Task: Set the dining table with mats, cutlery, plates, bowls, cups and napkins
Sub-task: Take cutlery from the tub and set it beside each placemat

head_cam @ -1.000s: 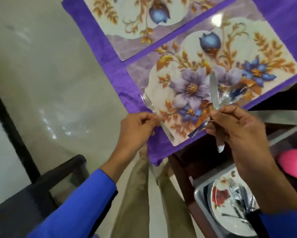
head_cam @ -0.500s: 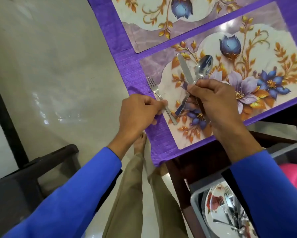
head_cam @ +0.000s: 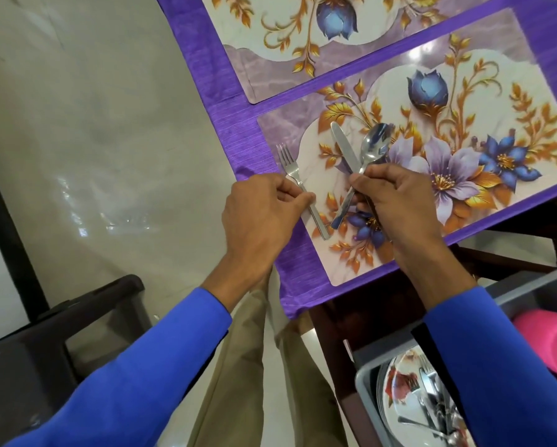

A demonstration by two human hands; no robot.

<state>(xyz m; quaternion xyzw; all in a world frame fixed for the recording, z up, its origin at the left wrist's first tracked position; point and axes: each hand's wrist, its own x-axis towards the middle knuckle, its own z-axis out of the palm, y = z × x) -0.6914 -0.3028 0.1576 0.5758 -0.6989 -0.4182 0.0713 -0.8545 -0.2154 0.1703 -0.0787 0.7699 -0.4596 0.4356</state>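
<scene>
A floral placemat (head_cam: 483, 101) lies on the purple tablecloth (head_cam: 238, 130) at the table's near corner. My left hand (head_cam: 257, 221) pinches the handle of a steel fork (head_cam: 290, 169) that lies along the mat's left edge, tines pointing away. My right hand (head_cam: 396, 201) grips a knife (head_cam: 344, 146) and a spoon (head_cam: 372, 146) together, crossed at the handles, just over the mat right of the fork. A second floral placemat (head_cam: 303, 33) lies farther back.
A grey tub (head_cam: 535, 288) at lower right holds a floral plate (head_cam: 399, 385) with more cutlery (head_cam: 435, 401) on it and a pink bowl (head_cam: 551, 343). A dark chair (head_cam: 45, 346) stands at lower left on the pale floor. Dark wooden table framing shows under the cloth.
My right hand has carried the knife and spoon leftward and down toward the mat beside the fork. My left hand still holds the fork against the mat's left edge.
</scene>
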